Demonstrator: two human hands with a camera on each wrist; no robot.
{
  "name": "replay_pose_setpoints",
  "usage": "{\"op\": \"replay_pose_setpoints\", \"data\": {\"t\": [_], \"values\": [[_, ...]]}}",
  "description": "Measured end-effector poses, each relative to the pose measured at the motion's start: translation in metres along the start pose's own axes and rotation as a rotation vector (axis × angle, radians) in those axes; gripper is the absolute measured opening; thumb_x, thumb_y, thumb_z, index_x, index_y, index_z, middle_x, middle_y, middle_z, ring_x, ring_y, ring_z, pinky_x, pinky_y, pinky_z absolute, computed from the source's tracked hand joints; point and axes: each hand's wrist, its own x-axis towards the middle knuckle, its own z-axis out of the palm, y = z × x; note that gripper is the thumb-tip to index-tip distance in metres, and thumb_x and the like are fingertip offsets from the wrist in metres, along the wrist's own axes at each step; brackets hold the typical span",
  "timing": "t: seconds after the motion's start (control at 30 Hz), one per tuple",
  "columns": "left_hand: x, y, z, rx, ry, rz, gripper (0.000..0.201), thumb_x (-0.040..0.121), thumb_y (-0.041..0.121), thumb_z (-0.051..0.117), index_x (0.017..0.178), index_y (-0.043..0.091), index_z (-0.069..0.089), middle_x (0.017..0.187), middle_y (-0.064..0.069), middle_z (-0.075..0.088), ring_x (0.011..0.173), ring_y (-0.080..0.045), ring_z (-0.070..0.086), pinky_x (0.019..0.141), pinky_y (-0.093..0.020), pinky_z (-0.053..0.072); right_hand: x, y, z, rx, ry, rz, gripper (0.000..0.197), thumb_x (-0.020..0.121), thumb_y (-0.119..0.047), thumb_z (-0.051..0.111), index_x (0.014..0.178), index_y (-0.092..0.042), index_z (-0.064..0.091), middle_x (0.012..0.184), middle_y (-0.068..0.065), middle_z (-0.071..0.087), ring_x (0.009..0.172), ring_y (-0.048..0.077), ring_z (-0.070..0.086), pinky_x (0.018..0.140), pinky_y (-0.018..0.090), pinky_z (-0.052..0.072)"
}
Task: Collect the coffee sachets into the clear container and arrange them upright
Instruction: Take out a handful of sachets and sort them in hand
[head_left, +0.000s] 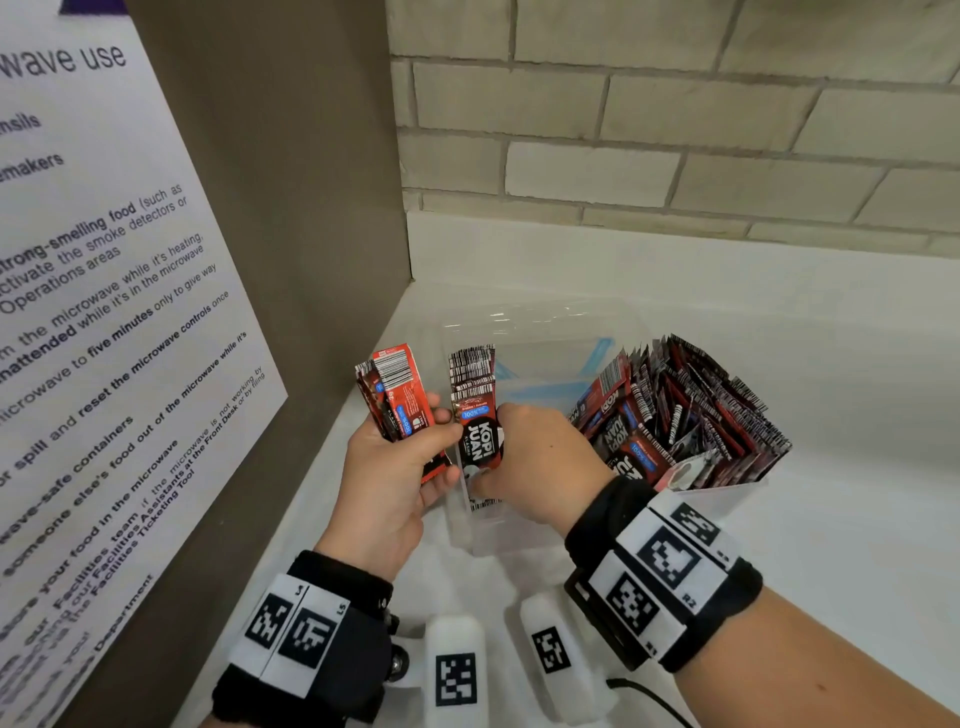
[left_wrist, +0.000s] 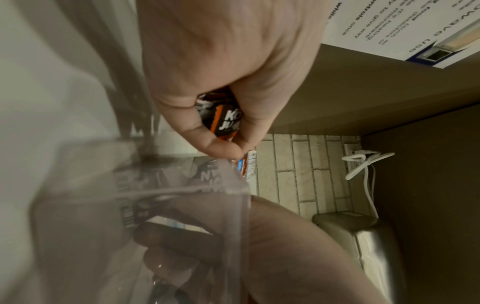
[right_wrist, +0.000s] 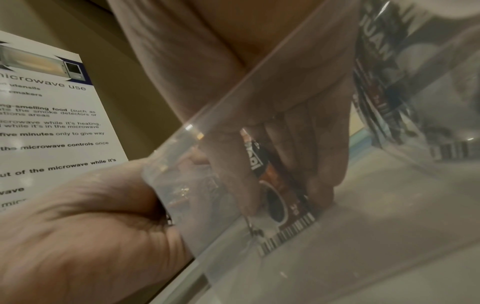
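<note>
Nearest on the white bench, at its left edge beside the brown side panel (head_left: 322, 208), the left hand (head_left: 387, 480) grips a small stack of coffee sachets (head_left: 397, 400) between thumb and curled fingers, barcoded ends pointing up and away. It holds them just outside the left wall of the clear container (head_left: 524, 332).

Just to its right, the right hand (head_left: 540, 457) reaches down inside the container's left end. Its fingers pinch a few sachets (head_left: 474, 410) that stand on their short edge, long axis vertical, lower barcode strip at or very near the floor; through the blurred plastic of the right wrist view I cannot be sure that it touches. They sit close against the left wall.

The relation that counts: the left hand's stack lies just left of the standing sachets, the container wall between them, both groups already close to upright. So the stack has only to come up over the rim and down beside the pinched ones, and the left hand is the nearer.

Farther right, touching or just beside the container, a second clear tub (head_left: 727, 491) holds a dense fan of sachets (head_left: 691, 410) leaning right. Behind runs the tiled wall (head_left: 675, 130).
</note>
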Motion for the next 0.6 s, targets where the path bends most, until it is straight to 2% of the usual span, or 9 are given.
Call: {"op": "replay_pose_setpoints", "data": {"t": [0.17,0.27,0.3,0.37,0.43,0.47,0.53,0.6], "values": [[0.0,0.003,-0.003,-0.02,-0.002,-0.006,0.023,0.082,-0.001,0.068,0.093,0.019,0.064,0.074,0.002,0.064,0.058,-0.007,0.061,0.045,-0.02,0.047,-0.003,0.001,-0.003,-0.009,0.015,0.034,0.035,0.076,-0.029,0.075,0.096,-0.015,0.05,0.087,0.001,0.054,0.088,0.023,0.06,0.066,0.025,0.039],[-0.002,0.011,-0.004,-0.107,-0.021,-0.006,0.013,0.085,0.01,0.067,0.096,0.018,0.063,0.069,0.003,0.061,0.06,-0.009,0.06,0.043,-0.02,0.047,-0.008,0.001,-0.013,0.046,0.105,0.036,0.047,0.076,-0.034,0.075,0.112,-0.013,0.053,0.091,0.001,0.059,0.092,0.021,0.061,0.068,0.025,0.042],[-0.003,0.014,-0.005,-0.149,-0.039,-0.01,0.008,0.088,0.015,0.063,0.096,0.017,0.063,0.069,0.003,0.06,0.06,-0.01,0.061,0.043,-0.02,0.047,-0.01,0.0,-0.019,0.077,0.15,0.025,0.049,0.078,-0.035,0.073,0.117,-0.014,0.053,0.092,0.0,0.062,0.091,0.018,0.061,0.068,0.024,0.041],[-0.006,0.017,-0.005,-0.224,-0.084,-0.014,0.016,0.092,0.016,0.051,0.099,0.013,0.064,0.069,0.0,0.059,0.06,-0.013,0.062,0.042,-0.021,0.047,-0.014,-0.003,-0.031,0.176,0.225,-0.015,0.048,0.08,-0.037,0.07,0.121,-0.017,0.055,0.091,-0.003,0.066,0.081,0.012,0.06,0.065,0.022,0.037],[-0.009,0.019,-0.004,-0.224,-0.13,-0.008,0.021,0.093,0.011,0.046,0.103,0.009,0.064,0.072,-0.005,0.062,0.059,-0.014,0.063,0.039,-0.021,0.046,-0.017,-0.007,-0.041,0.327,0.264,-0.074,0.043,0.081,-0.037,0.07,0.118,-0.018,0.058,0.088,-0.004,0.067,0.073,0.009,0.059,0.064,0.023,0.042],[-0.011,0.019,-0.003,-0.193,-0.155,0.006,0.019,0.093,0.009,0.049,0.104,0.009,0.064,0.074,-0.007,0.065,0.059,-0.014,0.064,0.037,-0.021,0.045,-0.018,-0.008,-0.044,0.424,0.263,-0.098,0.04,0.082,-0.036,0.071,0.115,-0.017,0.059,0.087,-0.003,0.067,0.071,0.01,0.061,0.067,0.025,0.047],[-0.017,0.019,-0.001,-0.107,-0.211,0.05,0.017,0.085,0.01,0.06,0.101,0.011,0.066,0.077,-0.006,0.071,0.058,-0.014,0.066,0.034,-0.019,0.042,-0.018,-0.01,-0.046,0.601,0.22,-0.111,0.037,0.081,-0.034,0.073,0.111,-0.017,0.062,0.086,0.002,0.068,0.066,0.012,0.062,0.065,0.031,0.05],[-0.022,0.019,0.002,-0.044,-0.267,0.085,0.023,0.072,0.013,0.064,0.095,0.014,0.068,0.076,-0.004,0.072,0.058,-0.015,0.067,0.033,-0.019,0.04,-0.017,-0.01,-0.044,0.691,0.161,-0.126,0.033,0.079,-0.026,0.075,0.108,-0.016,0.065,0.085,0.006,0.069,0.058,0.005,0.056,0.058,0.023,0.045]]}}
